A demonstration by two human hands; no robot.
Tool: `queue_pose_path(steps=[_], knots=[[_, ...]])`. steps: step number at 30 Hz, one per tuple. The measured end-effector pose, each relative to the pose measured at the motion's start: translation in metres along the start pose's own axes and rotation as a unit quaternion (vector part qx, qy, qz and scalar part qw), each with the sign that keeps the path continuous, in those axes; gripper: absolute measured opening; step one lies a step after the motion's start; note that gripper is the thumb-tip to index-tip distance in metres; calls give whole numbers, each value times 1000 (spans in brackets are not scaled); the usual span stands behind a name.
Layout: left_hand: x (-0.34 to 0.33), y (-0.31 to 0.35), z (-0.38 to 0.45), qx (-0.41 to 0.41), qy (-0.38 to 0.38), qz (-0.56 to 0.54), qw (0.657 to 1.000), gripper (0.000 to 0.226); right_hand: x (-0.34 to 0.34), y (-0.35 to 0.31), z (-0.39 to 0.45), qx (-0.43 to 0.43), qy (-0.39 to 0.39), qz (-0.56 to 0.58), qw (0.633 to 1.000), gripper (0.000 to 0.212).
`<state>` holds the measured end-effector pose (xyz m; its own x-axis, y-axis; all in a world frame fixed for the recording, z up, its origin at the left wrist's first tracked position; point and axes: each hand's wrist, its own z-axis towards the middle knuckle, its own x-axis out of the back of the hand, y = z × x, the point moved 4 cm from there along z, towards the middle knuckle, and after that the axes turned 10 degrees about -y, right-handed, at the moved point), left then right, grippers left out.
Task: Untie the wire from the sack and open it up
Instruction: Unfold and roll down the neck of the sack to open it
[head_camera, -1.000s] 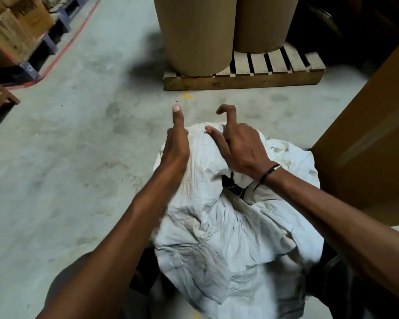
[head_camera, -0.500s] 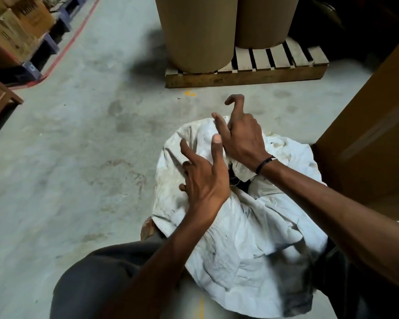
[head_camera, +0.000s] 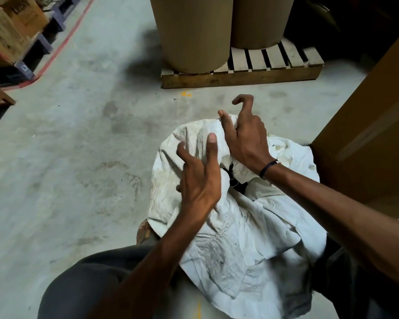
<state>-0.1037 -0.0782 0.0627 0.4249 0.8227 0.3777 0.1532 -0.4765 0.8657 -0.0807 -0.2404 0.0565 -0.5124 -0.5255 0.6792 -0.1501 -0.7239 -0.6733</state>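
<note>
**Both hands working at the sack's mouth**

Nearest to me, at the bottom of the frame, my dark trouser leg [head_camera: 83,284] is showing, with both forearms reaching up and away from it. The white sack [head_camera: 251,238] is sitting between my legs in the lower centre, its crumpled cloth filling the space up to mid-frame. My left hand [head_camera: 199,178] is lying on the sack's left side, fingers spread and bent; I cannot tell whether it is gripping any cloth. Just right of it a dark gap is opening at the bunched neck, where thin dark strands, the wire [head_camera: 232,173], are showing. My right hand [head_camera: 247,137], a dark band [head_camera: 268,168] on its wrist, is resting on the far edge of the sack, thumb out, forefinger hooked in the air; whether its lower fingers are pinching anything is hidden.

A brown box [head_camera: 366,134] is standing at the right. Farther up, two drums [head_camera: 194,31] are sitting on a pallet [head_camera: 240,74]. Cartons [head_camera: 9,31] are stacked at upper left beside a red line [head_camera: 62,46] on the floor.
</note>
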Motion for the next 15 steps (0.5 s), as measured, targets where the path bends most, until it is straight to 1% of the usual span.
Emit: queue_pose_path(steps=[2,3,5,6,7,8,9,10,11,13,15], knots=[[-11,4,-6,-9,-12,-37,999,94,0,-1,0,1,8,-8,1000,43],[-11,5,-6,-11,0,-69,998,87,-1,-2,1,4,10,-10,1000,43],[-5,6,-1,2,29,-132,991,65,-1,-2,2,5,10,-11,1000,43],[1,5,5,7,30,-159,987,55,0,-1,4,5,9,-13,1000,42],[7,6,10,13,14,-191,981,53,1,0,5,6,5,-14,1000,42],[12,5,16,13,-11,-233,972,61,2,2,7,8,-1,-13,1000,42],[17,6,21,4,-39,-282,959,79,3,3,8,10,-12,-6,1000,41],[24,9,23,-6,-70,-337,939,90,3,4,9,12,-29,10,999,41],[32,12,25,-15,-103,-381,919,93,4,5,10,15,-51,37,998,40],[46,17,30,-6,-185,-435,881,98,7,6,14,22,-106,106,988,37],[58,21,39,30,-257,-437,861,107,11,8,17,27,-161,153,975,35]])
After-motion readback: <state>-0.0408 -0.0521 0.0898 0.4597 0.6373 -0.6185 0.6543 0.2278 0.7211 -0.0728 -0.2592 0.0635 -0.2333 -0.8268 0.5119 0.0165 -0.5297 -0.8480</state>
